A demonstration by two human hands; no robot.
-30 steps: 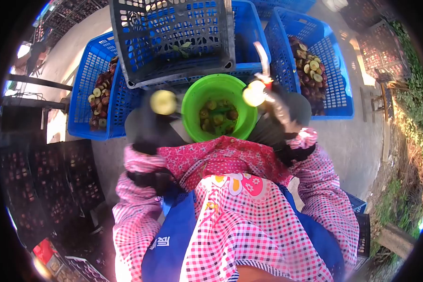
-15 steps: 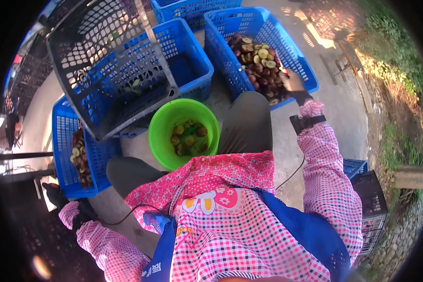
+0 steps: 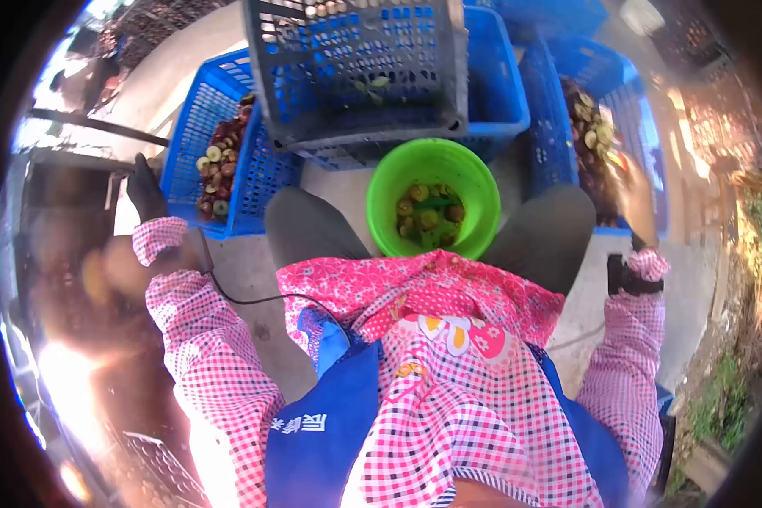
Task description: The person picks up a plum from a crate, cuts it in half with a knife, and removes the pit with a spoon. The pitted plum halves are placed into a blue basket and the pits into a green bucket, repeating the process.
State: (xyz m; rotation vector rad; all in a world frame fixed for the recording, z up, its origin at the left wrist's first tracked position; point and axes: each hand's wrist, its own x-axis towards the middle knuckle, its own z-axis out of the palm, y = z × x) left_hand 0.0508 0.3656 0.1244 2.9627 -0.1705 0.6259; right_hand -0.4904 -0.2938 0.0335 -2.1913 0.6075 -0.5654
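Note:
My left hand (image 3: 146,190), in a black glove, reaches out to the left beside the left blue crate (image 3: 182,144), which holds dark purple fruit and cut halves (image 3: 216,169). Its fingers look stretched out with nothing seen in them. My right hand (image 3: 637,196) is blurred at the near edge of the right blue crate (image 3: 549,127), over more fruit (image 3: 591,135); its grip cannot be made out. Between my knees stands a green bucket (image 3: 436,148) with several yellowish fruit pieces (image 3: 425,216) in it.
A dark grey crate (image 3: 356,76) lies tilted on a blue crate (image 3: 499,93) behind the bucket. Stacked dark crates stand at the left. Concrete floor (image 3: 254,279) lies under me, and plants edge the right side.
The view has swung back to centre on the bucket. My left hand has come up from low at the left to beside the left crate. My right hand has pulled back to the right crate's near edge.

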